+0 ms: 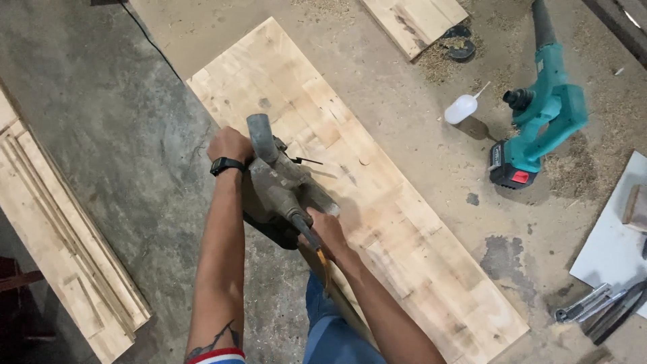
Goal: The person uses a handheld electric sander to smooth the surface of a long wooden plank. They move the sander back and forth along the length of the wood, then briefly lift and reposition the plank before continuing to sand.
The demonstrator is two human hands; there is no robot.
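Observation:
A long jointed wooden panel [377,195] lies diagonally on the concrete floor. A dusty grey power sander [283,185] with a round dust spout rests on the panel's left edge. My left hand [229,143], with a black watch on the wrist, grips the front of the sander. My right hand [328,230] holds the tool's rear handle, where a cord with an orange sleeve runs back toward me. Both arms reach forward over the panel's near-left side.
A teal cordless blower [542,125] and a white squeeze bottle [462,109] lie on the floor at right. Stacked wood strips [60,256] sit at left, another board [414,20] at top. A white sheet [617,246] and metal hand tools [600,307] lie lower right. Sawdust covers the floor.

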